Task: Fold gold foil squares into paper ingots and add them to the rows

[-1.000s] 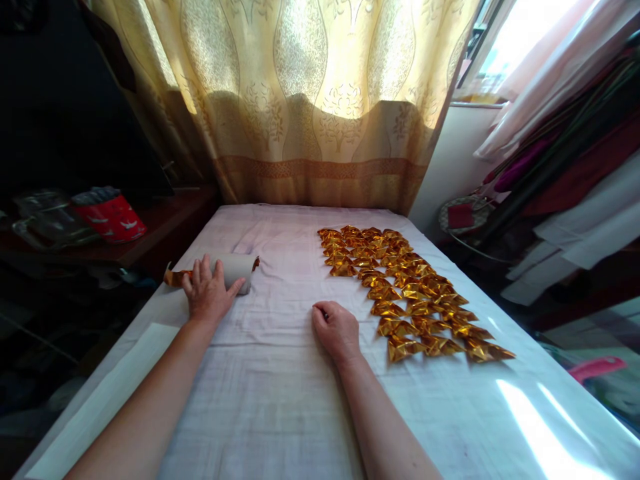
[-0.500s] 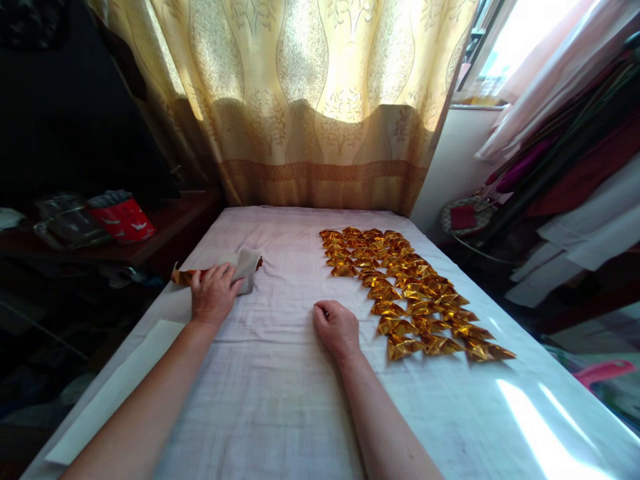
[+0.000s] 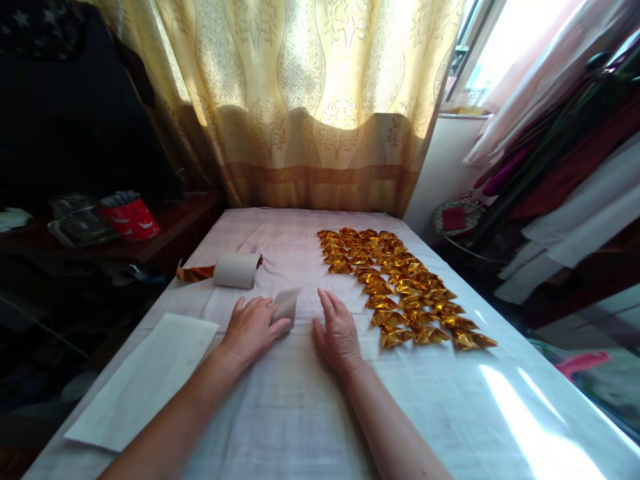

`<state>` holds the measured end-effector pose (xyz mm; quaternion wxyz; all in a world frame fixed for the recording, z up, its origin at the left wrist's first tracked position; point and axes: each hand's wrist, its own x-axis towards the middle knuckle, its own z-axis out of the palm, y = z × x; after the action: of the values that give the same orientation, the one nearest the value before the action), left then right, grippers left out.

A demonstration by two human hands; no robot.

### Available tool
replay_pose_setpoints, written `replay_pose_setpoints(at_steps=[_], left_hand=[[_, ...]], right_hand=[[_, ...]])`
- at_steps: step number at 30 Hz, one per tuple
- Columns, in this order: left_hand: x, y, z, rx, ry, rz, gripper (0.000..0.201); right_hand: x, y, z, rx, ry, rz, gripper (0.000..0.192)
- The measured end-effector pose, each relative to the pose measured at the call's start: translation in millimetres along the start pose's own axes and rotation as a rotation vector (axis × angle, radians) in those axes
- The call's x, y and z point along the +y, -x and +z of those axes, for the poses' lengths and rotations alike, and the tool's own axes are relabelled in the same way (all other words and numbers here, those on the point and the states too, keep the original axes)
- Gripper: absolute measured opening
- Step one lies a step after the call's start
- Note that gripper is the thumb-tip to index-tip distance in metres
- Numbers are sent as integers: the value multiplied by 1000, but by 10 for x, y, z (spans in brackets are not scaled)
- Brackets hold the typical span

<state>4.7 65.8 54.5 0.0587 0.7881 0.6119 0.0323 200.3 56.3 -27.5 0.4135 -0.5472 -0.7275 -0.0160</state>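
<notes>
My left hand (image 3: pixel 253 325) is closed on a small greyish paper sheet (image 3: pixel 286 305), held between thumb and fingers and curling upward just above the bed sheet. To its right, my right hand (image 3: pixel 339 333) is open, thumb and fingers apart, touching nothing but perhaps the cloth. Behind my left hand rests a curled stack of paper (image 3: pixel 236 270), grey on the outside, with gold foil (image 3: pixel 196 273) showing at its left end. Folded gold foil ingots (image 3: pixel 385 303) stand in several rows to the right of my right hand.
A large white paper sheet (image 3: pixel 145 380) lies at the left on the white cloth (image 3: pixel 280 413). On a dark shelf beyond the left edge stand a glass jug (image 3: pixel 83 223) and a red container (image 3: pixel 131 219). A yellow curtain (image 3: pixel 315 133) hangs behind; clothes (image 3: pixel 585 213) hang at right.
My left hand has left the curled stack and come right and nearer with one paper sheet. My right hand has opened from a loose fist. The view has shifted slightly.
</notes>
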Motion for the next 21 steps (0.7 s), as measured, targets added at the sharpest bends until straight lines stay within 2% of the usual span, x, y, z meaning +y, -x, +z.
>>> replay_pose_setpoints(at_steps=[5,11,15,21], left_hand=[[126,135,126,-79,38,33,49],[-24,237,222,-61,21,123,48],[-136,202,276,-7,35,144,43],[-156,117,330,24,110,241,36]], right_hand=[[6,238,-188,-103,88,-120,66],[-60,310,-366,-208,77,-201,49],[-150,284,-365,-264,86,-232,44],[-194,205,-261,-234,169,-274,51]])
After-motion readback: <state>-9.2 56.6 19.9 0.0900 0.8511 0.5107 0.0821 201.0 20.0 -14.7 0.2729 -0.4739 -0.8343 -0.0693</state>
